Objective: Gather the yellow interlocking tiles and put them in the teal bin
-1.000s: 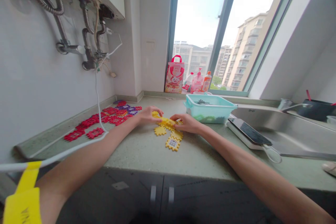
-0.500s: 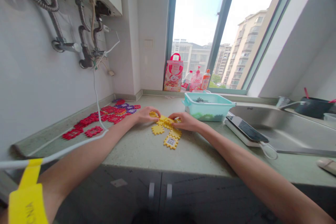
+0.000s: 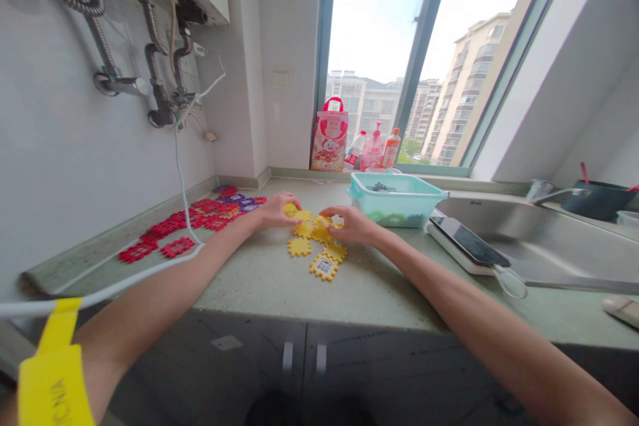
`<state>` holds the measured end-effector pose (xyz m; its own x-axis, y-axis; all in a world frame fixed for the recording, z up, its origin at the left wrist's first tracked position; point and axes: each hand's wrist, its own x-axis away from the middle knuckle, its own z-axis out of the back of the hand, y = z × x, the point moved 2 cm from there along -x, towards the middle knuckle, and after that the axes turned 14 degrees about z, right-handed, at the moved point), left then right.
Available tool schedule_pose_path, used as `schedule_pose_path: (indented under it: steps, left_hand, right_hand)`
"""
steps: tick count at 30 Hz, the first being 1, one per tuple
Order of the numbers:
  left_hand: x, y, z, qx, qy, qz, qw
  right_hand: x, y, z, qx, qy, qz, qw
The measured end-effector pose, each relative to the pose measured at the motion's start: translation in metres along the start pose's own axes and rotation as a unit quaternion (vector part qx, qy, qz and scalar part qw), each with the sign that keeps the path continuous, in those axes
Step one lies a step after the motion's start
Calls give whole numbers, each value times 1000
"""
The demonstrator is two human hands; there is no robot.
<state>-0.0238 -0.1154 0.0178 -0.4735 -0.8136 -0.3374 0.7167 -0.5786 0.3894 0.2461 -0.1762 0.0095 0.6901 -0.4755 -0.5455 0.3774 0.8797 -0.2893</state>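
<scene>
Several yellow toothed puzzle tiles (image 3: pixel 319 246) lie in a cluster on the greenish countertop (image 3: pixel 279 279). My left hand (image 3: pixel 276 211) rests at the cluster's far left with its fingers closed on a yellow tile (image 3: pixel 294 213). My right hand (image 3: pixel 352 224) is on the right side and pinches another yellow tile (image 3: pixel 332 221). The nearest tile (image 3: pixel 324 267) carries a white label and lies untouched.
Red and purple tiles (image 3: pixel 194 225) spread along the left wall, crossed by a white cable (image 3: pixel 180 173). A teal bin (image 3: pixel 397 198) stands behind my right hand. A phone on a white block (image 3: pixel 469 245) lies beside the steel sink (image 3: pixel 549 239). Bottles and a bag (image 3: pixel 329 143) sit on the sill.
My hands have drawn slightly apart, each with a yellow tile, where before they pressed together on the cluster. The camera has tilted a little.
</scene>
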Motion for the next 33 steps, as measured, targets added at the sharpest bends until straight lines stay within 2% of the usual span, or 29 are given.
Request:
schedule_pose_path:
  steps: [3,6,13,22,27,33]
  left_hand:
    - [-1,-13,16,-47,82,52,994]
    - [1,-28,28,-100,111,108,983]
    - [0,-44,23,-117,68,137,981]
    - [0,-59,17,-78,17,202,976]
    - [-3,-60,15,-43,27,204,978]
    - [-6,-58,13,-12,14,203,979]
  right_hand:
    - [-1,-1,5,26,21,10,999]
    - [-1,-4,7,25,20,21,999]
    - [-2,-9,6,-2,-15,19,1000]
    - [-1,-12,5,-27,-86,1,996]
    - [-4,-18,5,9,-85,-27,996]
    - [-8,-22,2,67,-104,-66,990]
